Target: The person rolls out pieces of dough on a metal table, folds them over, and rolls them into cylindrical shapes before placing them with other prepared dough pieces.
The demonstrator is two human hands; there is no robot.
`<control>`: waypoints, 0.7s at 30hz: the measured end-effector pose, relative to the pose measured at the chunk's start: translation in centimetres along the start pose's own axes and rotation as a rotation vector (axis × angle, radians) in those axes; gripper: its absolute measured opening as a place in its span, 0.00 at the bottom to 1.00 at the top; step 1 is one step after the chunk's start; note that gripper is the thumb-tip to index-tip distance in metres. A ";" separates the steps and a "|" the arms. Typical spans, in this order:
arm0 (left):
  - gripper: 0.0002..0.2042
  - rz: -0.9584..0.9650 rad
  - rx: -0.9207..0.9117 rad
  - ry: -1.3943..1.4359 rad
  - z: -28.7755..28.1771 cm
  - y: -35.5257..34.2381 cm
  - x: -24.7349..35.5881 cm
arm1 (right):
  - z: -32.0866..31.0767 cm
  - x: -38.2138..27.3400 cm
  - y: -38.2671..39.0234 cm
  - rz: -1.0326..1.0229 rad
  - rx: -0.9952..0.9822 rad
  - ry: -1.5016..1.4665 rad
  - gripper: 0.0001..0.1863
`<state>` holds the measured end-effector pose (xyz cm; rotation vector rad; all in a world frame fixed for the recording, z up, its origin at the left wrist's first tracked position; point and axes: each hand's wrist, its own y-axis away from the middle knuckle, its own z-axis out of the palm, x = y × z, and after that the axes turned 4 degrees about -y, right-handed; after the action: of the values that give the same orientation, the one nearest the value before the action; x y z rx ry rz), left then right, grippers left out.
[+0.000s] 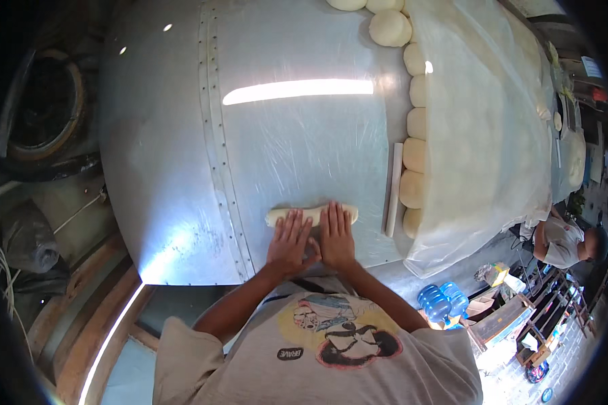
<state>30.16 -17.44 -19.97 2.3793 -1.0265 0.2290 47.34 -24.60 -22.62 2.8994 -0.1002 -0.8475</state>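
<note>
A short log of pale dough [313, 214] lies crosswise on the metal tabletop [297, 155], close to its front edge. My left hand [290, 241] rests flat on the left part of the log, fingers stretched forward over it. Beside it my right hand [336, 236] presses the right part, its fingers straight too. Both ends of the dough stick out past my hands. Neither hand grips anything. Right of my hands, a thin rolling stick [394, 190] lies lengthwise on the table.
Several round dough balls [413, 156] line the right side, partly under a translucent plastic sheet [483, 128]. A riveted seam [219, 148] crosses the metal. Blue water jugs [435, 303] stand beyond the table at lower right. Another person [562, 241] is at far right. A wheel [47, 101] is at left.
</note>
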 end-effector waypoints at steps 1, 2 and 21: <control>0.47 -0.026 0.029 -0.073 1.1 -1.2 -1.0 | -0.8 0.8 -3.7 -0.001 0.024 0.091 0.46; 0.49 -0.045 0.255 -0.059 -0.5 -4.7 -2.9 | -1.7 1.4 -7.0 0.010 0.030 0.175 0.47; 0.36 -0.230 0.876 0.314 -9.4 -17.8 -8.7 | -8.0 8.4 -20.9 0.222 0.517 0.153 0.37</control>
<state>37.32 3.20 -22.32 3.0348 -0.5383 1.1140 59.42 -3.91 -23.16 3.3171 -0.7093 -0.6315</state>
